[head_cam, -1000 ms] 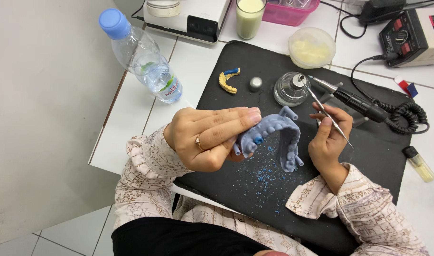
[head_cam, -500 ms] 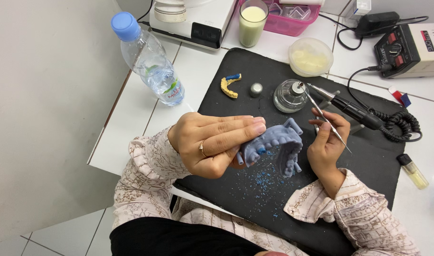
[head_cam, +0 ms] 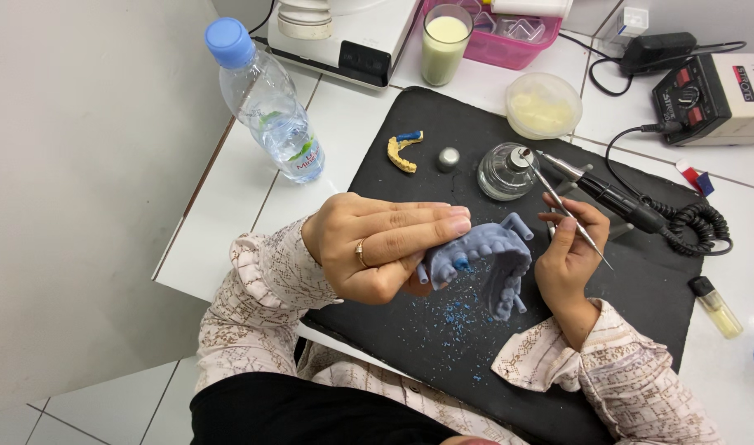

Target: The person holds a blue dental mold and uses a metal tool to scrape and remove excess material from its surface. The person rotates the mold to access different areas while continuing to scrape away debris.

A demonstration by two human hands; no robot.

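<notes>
While my left hand [head_cam: 377, 247] pinched the grey dental model [head_cam: 484, 259], my right hand [head_cam: 568, 247] gripped the pointed tool [head_cam: 568, 213]; a slip risked gouging teeth.

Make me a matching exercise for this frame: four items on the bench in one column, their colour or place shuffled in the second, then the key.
1. dental model
2. thin metal tool
3. water bottle
4. small arch piece

A. yellow with blue, lying on the black mat
B. grey-blue, in the left hand
C. blue cap, left of the mat
D. in the right hand

Pairs: 1-B, 2-D, 3-C, 4-A
</notes>
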